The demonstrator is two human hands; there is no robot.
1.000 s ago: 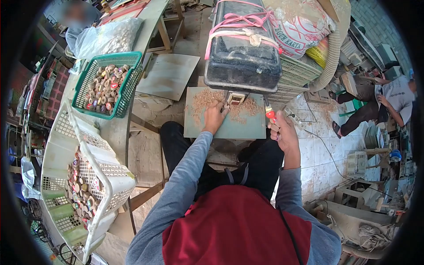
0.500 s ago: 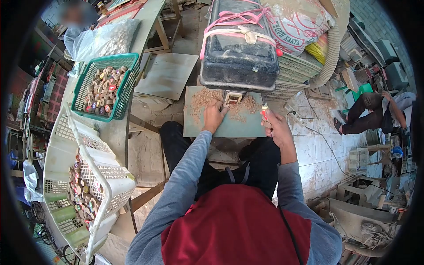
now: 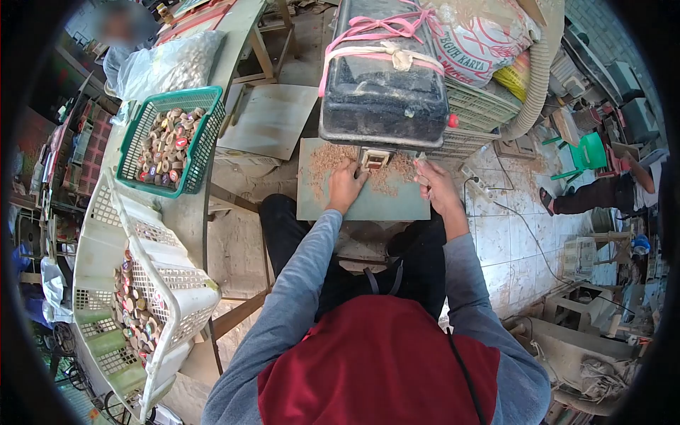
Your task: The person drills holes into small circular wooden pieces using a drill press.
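My left hand (image 3: 345, 187) rests on the green board (image 3: 322, 205), its fingers bent and its thumb against the small wooden holder (image 3: 374, 161) under the black box-shaped machine (image 3: 386, 95). Anything under those fingers is too small to name. To the right of the holder, my right hand (image 3: 440, 187) is closed, with a small pale tip showing above its fingers; what it grips is unclear. Wood shavings (image 3: 331, 157) lie around the holder. A red knob (image 3: 453, 120) sticks out at the machine's right side.
A green basket (image 3: 193, 159) and a white crate (image 3: 173, 304), both with round wooden pieces, stand on the left. Behind them lies a plastic bag (image 3: 180, 64). Another person's leg (image 3: 588, 204) shows at the right, near a green stool (image 3: 589, 152) and a floor cable (image 3: 520, 216).
The red grip that was in my right hand no longer shows there. My right hand has shifted slightly up, and the red knob sits lower. The other person's legs have moved; more green stool shows.
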